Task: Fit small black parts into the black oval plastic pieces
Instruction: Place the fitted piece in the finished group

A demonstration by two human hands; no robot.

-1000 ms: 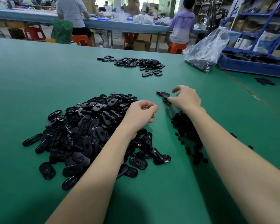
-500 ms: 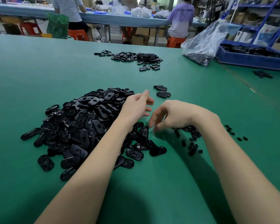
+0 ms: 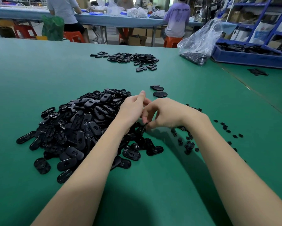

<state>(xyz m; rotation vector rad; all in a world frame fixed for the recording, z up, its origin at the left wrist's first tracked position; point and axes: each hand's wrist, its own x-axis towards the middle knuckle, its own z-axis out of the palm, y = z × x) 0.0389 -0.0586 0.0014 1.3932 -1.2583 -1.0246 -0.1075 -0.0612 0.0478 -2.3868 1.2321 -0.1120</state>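
Note:
A big heap of black oval plastic pieces [image 3: 88,124] lies on the green table, left of centre. My left hand [image 3: 133,110] rests over the heap's right edge with its fingers mostly straight, and I see nothing held in it. My right hand [image 3: 166,113] is beside it, fingers curled down, pinching one black oval piece [image 3: 141,128] that stands on edge at the heap's rim. Several small black parts [image 3: 187,144] lie scattered under and right of my right forearm. Two oval pieces [image 3: 159,93] lie apart just beyond my hands.
A second, flatter group of black pieces [image 3: 132,58] sits farther back. At the back right are a clear plastic bag [image 3: 199,44] of parts and a blue bin [image 3: 251,54]. Beyond the table's far edge, people sit at another table.
My right hand came back from the two separate pieces to the heap's right edge and now pinches an oval piece. My left hand uncurled from a fist and shifted slightly right.

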